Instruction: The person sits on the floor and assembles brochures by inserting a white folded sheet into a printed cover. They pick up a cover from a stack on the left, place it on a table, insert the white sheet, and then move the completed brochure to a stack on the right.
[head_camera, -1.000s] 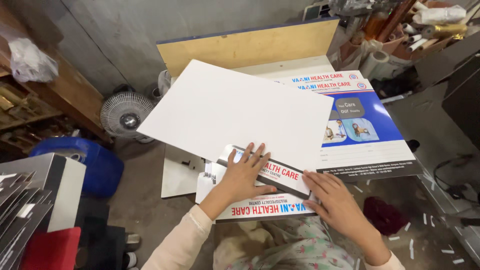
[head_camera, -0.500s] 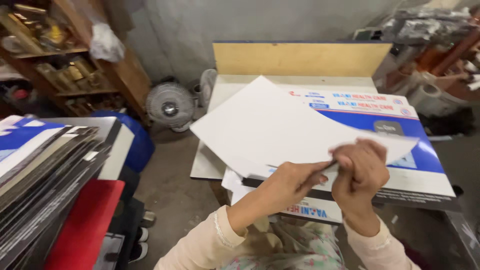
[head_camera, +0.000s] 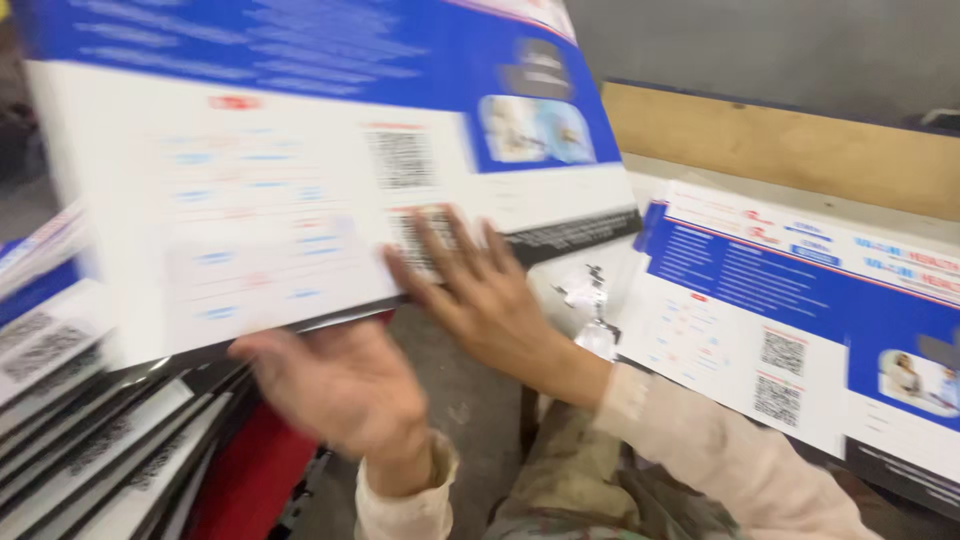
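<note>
Since the earlier frame, the white sheet seen from its blank side has been turned over and carried to the left, and the view has swung with it. The sheet (head_camera: 300, 170) is now seen printed side up, blue across its far part and white below, tilted and blurred, filling the upper left of the view.

The right hand (head_camera: 475, 290) is spread flat, fingers splayed, and is pressed against the sheet's near right edge; nothing is gripped by it. The left hand (head_camera: 340, 385) is seen just beneath the sheet's near edge, open and blurred; whether the sheet is touched by it cannot be told.

A stack (head_camera: 70, 420) of like printed sheets is seen at the left, fanned out below the carried sheet, with something red (head_camera: 250, 470) beside it. At the right, a second pile (head_camera: 800, 330) of blue-and-white sheets lies on the table, well apart from the hands. A brown board (head_camera: 780, 150) stands at the far side, behind that pile. A small white crumpled object (head_camera: 590, 300) lies between the right forearm and the pile.
</note>
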